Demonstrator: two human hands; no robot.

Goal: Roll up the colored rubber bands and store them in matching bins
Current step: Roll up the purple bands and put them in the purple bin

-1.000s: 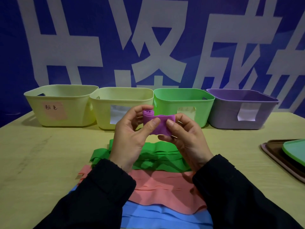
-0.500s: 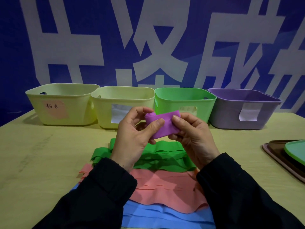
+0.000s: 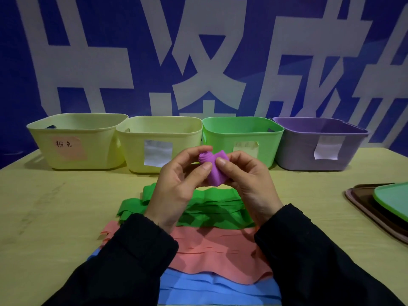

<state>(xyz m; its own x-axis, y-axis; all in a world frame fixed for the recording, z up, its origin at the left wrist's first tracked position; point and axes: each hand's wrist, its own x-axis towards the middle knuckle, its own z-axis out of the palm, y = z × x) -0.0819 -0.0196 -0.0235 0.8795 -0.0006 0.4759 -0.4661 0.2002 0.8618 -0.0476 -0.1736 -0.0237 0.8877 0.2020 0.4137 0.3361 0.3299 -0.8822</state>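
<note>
Four bins stand in a row along the back of the table [image 3: 44,217]: we count two pale yellow ones, the left yellow bin [image 3: 75,141] with a pink handwritten label and the second yellow bin [image 3: 159,144] with a white label, then one green bin [image 3: 242,135] and one purple bin [image 3: 320,144] at the right end, each touching or just beside its neighbour. Behind them hangs one blue banner [image 3: 198,51] with large white characters.

On the table before us lie three overlapping layers of flat bands: the green bands [image 3: 209,208] farthest, the pink bands [image 3: 220,250] in the middle, the blue bands [image 3: 209,288] nearest. How many bands each layer holds we cannot tell. At the right edge sit stacked trays [image 3: 379,213], one green on top of brown ones.

We see two hands raised above the green layer, both in dark sleeves. Our left hand [image 3: 178,184] and right hand [image 3: 247,180] together pinch one purple band [image 3: 213,168], already wound into a roll with its spiral end facing up, thumbs pressing its front, fingers curled behind it. It is held in the air in front of the green bin.
</note>
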